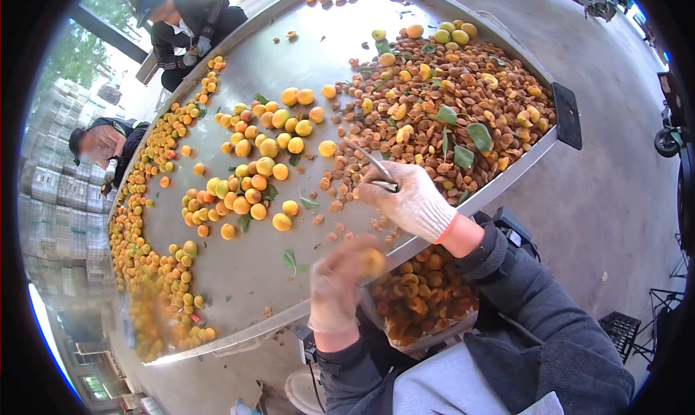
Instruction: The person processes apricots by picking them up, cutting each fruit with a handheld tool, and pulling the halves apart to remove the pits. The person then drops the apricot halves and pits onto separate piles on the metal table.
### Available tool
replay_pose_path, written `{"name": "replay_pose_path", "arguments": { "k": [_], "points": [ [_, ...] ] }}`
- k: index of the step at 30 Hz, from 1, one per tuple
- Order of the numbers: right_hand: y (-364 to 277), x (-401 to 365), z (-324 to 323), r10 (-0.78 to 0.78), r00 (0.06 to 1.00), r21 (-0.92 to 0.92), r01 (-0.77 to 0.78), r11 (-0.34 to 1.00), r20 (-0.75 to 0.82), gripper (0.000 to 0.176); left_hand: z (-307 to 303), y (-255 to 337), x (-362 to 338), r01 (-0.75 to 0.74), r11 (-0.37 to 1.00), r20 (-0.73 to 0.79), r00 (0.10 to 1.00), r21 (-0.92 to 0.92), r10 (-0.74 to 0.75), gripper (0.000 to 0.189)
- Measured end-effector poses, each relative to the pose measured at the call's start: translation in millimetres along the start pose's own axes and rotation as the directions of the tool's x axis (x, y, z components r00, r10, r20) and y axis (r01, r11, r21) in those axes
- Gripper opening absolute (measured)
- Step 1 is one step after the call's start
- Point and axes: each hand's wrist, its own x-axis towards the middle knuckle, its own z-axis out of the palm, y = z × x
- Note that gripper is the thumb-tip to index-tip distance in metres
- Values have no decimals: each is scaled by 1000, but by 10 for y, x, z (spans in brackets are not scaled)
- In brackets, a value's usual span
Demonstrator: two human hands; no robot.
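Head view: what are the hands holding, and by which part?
The right hand holds a knife by its handle end. The left hand has a blurred orange fruit; which part cannot be told.

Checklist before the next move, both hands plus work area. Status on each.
1. Right hand has the metal tool: ok.
2. Tool tip apart from left hand: ok, it points away over the table.
3. Orange fruit at the left fingers: ok.
4. Left grip firm: cannot tell, motion blur.
5. Bin below the table edge has room: cannot tell; fruit pieces hide its depth.
6. Brown pits kept apart from whole fruit: not ok, some whole fruit lies at the pile's far edge.
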Motion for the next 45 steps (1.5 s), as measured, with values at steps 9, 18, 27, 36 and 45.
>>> {"name": "replay_pose_path", "arguments": {
  "k": [9,18,27,36,45],
  "points": [
    [-140,30,-391,173,970,567,-239,789,169,14,-924,268,600,96,620,-528,635,778,564,39],
    [104,-136,136,384,866,661,-495,565,321,16,-1104,157,817,254,151,-295,823,955,485,32],
    [194,-256,255,133,935,267,-227,937,329,16,-766,333,344,-198,935,-127,978,-294,167,42],
    [95,-337,213,-55,933,83,27,996,355,19,-276,25,369,-292,918,-185,951,-270,248,44],
    [139,-414,346,-140,921,-18,157,987,363,25,-143,-7,293,-299,894,-241,944,-335,225,50]
  ]
}}
